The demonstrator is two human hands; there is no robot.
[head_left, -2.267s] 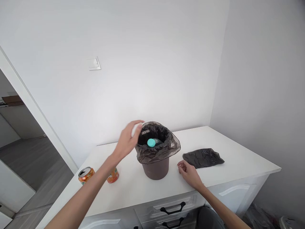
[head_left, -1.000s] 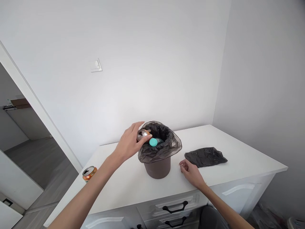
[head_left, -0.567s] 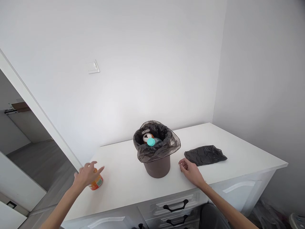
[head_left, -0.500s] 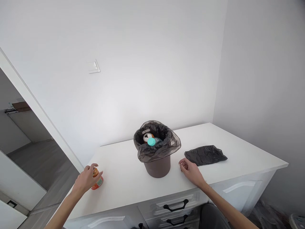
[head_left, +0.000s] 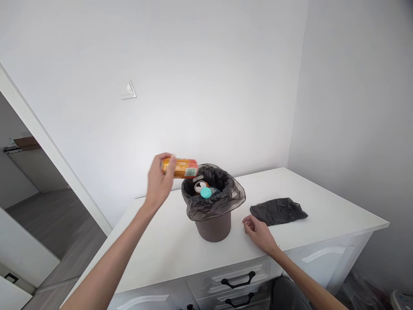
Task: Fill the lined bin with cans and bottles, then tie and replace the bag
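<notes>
— Our right hand (head_left: pixel 258 233) rests on the tabletop (head_left: pixel 164 241), loosely curled. Is anything in it?

— We see nothing there, though we cannot tell what the curl hides. Just beyond it lies the flat bag (head_left: pixel 279 212); we'd do well to leave that alone.

— And our left hand (head_left: pixel 159 181)?

— Closed round the can (head_left: pixel 183 168), thumb on the near side, holding it sideways in the air by the left edge of the bin (head_left: pixel 213 229).

— Is that grip good enough?

— It looks secure to us; light pressure should do, as a hard squeeze might dent the can. We should centre it above the mouth before loosening, and clear of the liner (head_left: pixel 209 211), which could snag.

— What's inside?

— A bottle's cap (head_left: pixel 205 192) pokes up, with a second can (head_left: pixel 199 186) just behind and left. We'd judge the back right roomier.
</notes>
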